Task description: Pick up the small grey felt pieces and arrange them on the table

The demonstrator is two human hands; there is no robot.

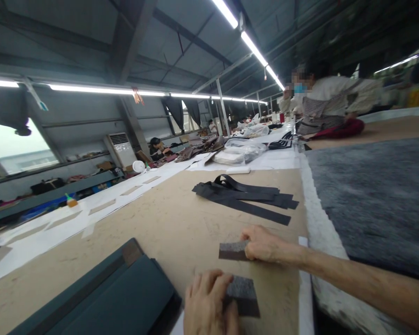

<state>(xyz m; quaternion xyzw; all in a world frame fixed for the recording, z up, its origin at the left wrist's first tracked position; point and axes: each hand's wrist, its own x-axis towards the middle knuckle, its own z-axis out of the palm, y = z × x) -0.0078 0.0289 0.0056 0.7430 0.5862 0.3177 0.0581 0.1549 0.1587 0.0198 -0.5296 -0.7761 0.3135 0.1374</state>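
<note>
My left hand (209,302) is at the left end of a short two-tone strip (246,295), fuzzy grey above and dark brown below. Its fingers bend over the upper edge and the thumb sits lower down, gripping that end. Farther along the table, my right hand (263,245) curls closed on the right end of a second, similar strip (230,250); its fingertips are partly hidden. Both pieces lie on or close to the brown table covering (174,223). Left of my left hand rests a stack of dark green panels (115,298) with a brown band across it.
Black flat straps (244,197) lie in a loose pile beyond my hands. Plastic-wrapped material (240,151) stands behind them. Flat tan pieces (103,206) line the white left side. A grey felt sheet (373,200) covers the right-hand table, where a masked person (328,97) leans.
</note>
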